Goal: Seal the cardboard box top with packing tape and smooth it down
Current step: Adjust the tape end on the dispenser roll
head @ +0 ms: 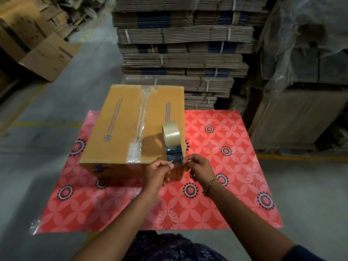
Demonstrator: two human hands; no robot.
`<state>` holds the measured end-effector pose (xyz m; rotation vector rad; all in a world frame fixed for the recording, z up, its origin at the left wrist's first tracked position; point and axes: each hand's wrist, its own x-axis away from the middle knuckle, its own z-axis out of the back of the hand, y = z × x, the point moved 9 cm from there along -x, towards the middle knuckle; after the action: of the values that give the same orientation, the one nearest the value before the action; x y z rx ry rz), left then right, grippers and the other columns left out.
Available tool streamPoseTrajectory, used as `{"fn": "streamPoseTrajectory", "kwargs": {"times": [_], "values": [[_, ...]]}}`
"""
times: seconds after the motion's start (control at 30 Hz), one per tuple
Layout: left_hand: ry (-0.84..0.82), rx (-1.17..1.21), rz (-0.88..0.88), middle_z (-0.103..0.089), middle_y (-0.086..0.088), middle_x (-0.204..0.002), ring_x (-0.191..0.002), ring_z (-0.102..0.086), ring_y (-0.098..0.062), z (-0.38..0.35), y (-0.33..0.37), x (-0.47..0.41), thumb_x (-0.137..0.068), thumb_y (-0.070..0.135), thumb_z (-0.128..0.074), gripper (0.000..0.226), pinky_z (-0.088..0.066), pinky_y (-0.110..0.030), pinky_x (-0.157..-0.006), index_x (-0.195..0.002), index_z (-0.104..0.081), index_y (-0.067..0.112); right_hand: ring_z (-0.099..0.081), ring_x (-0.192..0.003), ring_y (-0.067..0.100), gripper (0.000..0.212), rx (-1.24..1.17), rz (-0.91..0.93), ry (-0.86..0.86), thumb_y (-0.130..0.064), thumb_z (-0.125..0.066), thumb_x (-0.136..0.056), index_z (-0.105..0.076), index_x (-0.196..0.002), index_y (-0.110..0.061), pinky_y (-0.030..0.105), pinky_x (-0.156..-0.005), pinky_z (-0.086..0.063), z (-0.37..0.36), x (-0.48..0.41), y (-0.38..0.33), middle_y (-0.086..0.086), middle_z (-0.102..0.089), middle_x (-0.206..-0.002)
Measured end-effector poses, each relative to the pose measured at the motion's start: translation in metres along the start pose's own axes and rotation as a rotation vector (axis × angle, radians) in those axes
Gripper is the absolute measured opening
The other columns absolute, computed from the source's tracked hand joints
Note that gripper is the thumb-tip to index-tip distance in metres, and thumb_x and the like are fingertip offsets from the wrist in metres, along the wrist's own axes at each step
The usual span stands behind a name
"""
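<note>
A closed brown cardboard box (pixel 120 125) lies on a red flowered sheet (pixel 226 166). Clear tape (pixel 142 117) runs along its centre seam from the far edge to the near edge. A roll of clear packing tape (pixel 171 133) stands on edge on the box's right flap, with a free strip (pixel 175 154) pulled toward me. My left hand (pixel 158 172) and my right hand (pixel 199 169) pinch the two sides of that strip's end, just past the box's near right corner. A gold bracelet is on my right wrist.
Tall stacks of bundled flat cartons (pixel 184 49) stand right behind the box. Plastic-wrapped pallets (pixel 305 72) fill the right side. Loose brown boxes (pixel 43 53) lie at the far left on the grey concrete floor (pixel 47 113).
</note>
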<state>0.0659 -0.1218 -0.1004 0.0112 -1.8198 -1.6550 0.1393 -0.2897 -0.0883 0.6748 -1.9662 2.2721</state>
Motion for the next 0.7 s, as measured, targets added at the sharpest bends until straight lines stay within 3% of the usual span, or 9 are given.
{"fn": "streamPoseTrajectory", "kwargs": {"times": [0.1, 0.27, 0.5, 0.7], "values": [[-0.020, 0.047, 0.042, -0.062, -0.006, -0.063, -0.040, -0.056, -0.012, -0.002, -0.002, 0.000, -0.086, 0.004, -0.071, 0.003, -0.038, -0.018, -0.037, -0.087, -0.073, 0.007, -0.043, -0.035, 0.013, 0.013, -0.061, -0.091, -0.020, 0.002, -0.056, -0.089, -0.068, -0.094, -0.002, 0.018, -0.037, -0.029, 0.001, 0.001, 0.003, 0.008, -0.060, -0.059], [-0.057, 0.073, 0.080, -0.065, -0.009, -0.067, -0.045, -0.060, -0.013, -0.008, -0.004, 0.002, -0.086, 0.004, -0.071, 0.005, -0.045, -0.022, -0.039, -0.084, -0.072, 0.009, -0.053, -0.041, 0.015, 0.012, -0.092, -0.148, -0.059, -0.003, -0.058, -0.088, -0.068, -0.092, -0.009, 0.019, -0.039, -0.034, -0.004, 0.005, 0.005, 0.004, -0.070, -0.067], [-0.059, 0.076, 0.045, -0.075, -0.001, -0.065, -0.051, -0.071, -0.017, -0.009, 0.004, 0.006, -0.089, 0.007, -0.070, 0.005, -0.047, -0.023, -0.043, -0.084, -0.069, 0.009, -0.058, -0.052, 0.017, 0.009, -0.146, -0.143, -0.050, -0.003, -0.057, -0.088, -0.062, -0.087, -0.011, 0.019, -0.041, -0.037, -0.007, 0.005, 0.001, 0.006, -0.073, -0.077], [-0.024, 0.043, 0.017, -0.077, -0.012, -0.080, -0.056, -0.072, -0.014, -0.007, 0.010, 0.005, -0.087, 0.006, -0.072, 0.004, -0.050, -0.023, -0.042, -0.084, -0.071, 0.009, -0.059, -0.051, 0.018, 0.008, -0.104, -0.080, -0.021, -0.002, -0.058, -0.087, -0.061, -0.087, -0.010, 0.020, -0.041, -0.040, -0.005, 0.003, -0.005, 0.008, -0.072, -0.079]]}}
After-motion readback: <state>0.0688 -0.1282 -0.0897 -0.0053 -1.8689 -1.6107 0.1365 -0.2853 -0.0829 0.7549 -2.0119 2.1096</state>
